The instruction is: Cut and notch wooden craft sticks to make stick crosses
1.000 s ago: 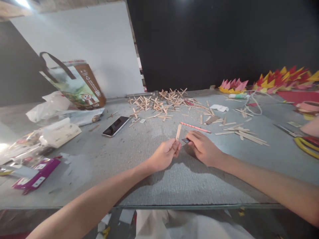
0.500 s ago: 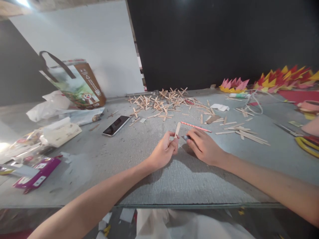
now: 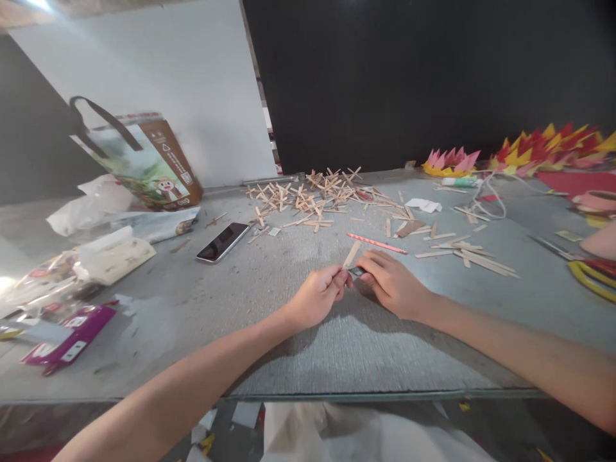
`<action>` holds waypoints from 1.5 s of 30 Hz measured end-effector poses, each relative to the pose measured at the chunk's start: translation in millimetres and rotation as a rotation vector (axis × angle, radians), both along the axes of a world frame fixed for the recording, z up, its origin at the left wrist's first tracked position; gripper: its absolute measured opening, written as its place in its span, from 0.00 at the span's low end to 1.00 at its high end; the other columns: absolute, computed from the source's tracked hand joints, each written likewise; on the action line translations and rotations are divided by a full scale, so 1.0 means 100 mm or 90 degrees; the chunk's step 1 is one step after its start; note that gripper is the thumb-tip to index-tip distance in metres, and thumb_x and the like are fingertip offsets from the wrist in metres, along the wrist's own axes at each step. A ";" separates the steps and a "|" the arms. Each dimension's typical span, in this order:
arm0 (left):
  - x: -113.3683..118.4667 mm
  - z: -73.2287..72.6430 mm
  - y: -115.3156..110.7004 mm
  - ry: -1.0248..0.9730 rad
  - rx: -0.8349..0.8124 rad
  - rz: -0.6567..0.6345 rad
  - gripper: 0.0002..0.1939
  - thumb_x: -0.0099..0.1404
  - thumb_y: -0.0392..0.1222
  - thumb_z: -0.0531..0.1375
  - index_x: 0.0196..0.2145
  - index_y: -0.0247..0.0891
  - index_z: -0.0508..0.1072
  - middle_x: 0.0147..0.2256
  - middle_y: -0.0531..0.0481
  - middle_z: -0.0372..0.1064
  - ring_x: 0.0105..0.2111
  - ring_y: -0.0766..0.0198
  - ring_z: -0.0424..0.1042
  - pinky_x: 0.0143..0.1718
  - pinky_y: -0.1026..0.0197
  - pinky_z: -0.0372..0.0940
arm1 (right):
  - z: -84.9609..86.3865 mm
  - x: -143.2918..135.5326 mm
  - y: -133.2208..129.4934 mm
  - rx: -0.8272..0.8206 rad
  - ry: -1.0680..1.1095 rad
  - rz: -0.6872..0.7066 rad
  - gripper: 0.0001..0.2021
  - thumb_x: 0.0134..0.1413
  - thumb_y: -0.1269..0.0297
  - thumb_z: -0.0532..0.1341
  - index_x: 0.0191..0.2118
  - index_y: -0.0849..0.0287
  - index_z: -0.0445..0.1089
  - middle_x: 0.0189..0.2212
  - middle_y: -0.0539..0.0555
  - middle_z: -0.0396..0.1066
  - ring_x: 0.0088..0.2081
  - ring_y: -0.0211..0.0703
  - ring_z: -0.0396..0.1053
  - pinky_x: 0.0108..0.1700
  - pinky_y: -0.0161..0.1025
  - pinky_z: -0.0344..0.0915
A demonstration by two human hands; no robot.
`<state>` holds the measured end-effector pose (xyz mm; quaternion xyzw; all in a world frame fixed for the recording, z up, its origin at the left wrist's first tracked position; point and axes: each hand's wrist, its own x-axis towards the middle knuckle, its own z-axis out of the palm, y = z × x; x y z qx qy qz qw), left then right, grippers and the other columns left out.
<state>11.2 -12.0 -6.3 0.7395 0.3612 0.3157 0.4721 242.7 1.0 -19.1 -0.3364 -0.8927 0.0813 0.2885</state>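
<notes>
My left hand [image 3: 321,294] is closed around the lower end of a wooden craft stick [image 3: 352,254], which tilts up and to the right. Close on its right, my right hand [image 3: 392,282] pinches a small grey-blue tool with a dark tip [image 3: 357,271]. That tip meets the stick near my left fingertips; whether it is a blade I cannot make out. Just beyond both hands, a red-and-white patterned pencil [image 3: 378,244] lies on the grey table [image 3: 308,359].
A heap of crossed craft sticks [image 3: 308,197] lies at the back, with loose sticks [image 3: 474,255] to the right. Left are a phone [image 3: 222,242], a carrier bag [image 3: 149,163] and a purple packet [image 3: 72,337]. Scissors [image 3: 591,277] and folded-paper pieces [image 3: 450,162] lie right.
The craft stick has tilted further to the right and sits slightly lower. My right hand's tool has come left against the stick, closing the small gap between them.
</notes>
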 end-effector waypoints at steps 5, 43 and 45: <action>0.00 -0.01 0.00 -0.002 -0.011 -0.026 0.22 0.80 0.57 0.47 0.35 0.38 0.65 0.24 0.58 0.56 0.25 0.68 0.55 0.30 0.63 0.52 | -0.01 0.00 0.01 -0.018 0.024 0.023 0.13 0.78 0.59 0.46 0.48 0.54 0.66 0.42 0.60 0.69 0.44 0.56 0.66 0.46 0.51 0.63; -0.03 -0.02 0.02 0.111 0.086 -0.123 0.16 0.76 0.41 0.47 0.29 0.40 0.59 0.25 0.56 0.56 0.27 0.68 0.56 0.32 0.62 0.55 | 0.03 0.01 0.02 -0.003 -0.018 0.111 0.07 0.70 0.72 0.52 0.40 0.54 0.63 0.38 0.56 0.68 0.40 0.52 0.62 0.43 0.49 0.61; -0.04 -0.03 0.02 0.119 0.099 -0.126 0.14 0.75 0.39 0.47 0.28 0.40 0.59 0.25 0.56 0.56 0.27 0.68 0.55 0.32 0.62 0.55 | 0.04 0.00 0.02 -0.004 -0.023 0.117 0.08 0.69 0.73 0.52 0.39 0.54 0.62 0.38 0.56 0.69 0.40 0.52 0.62 0.43 0.49 0.61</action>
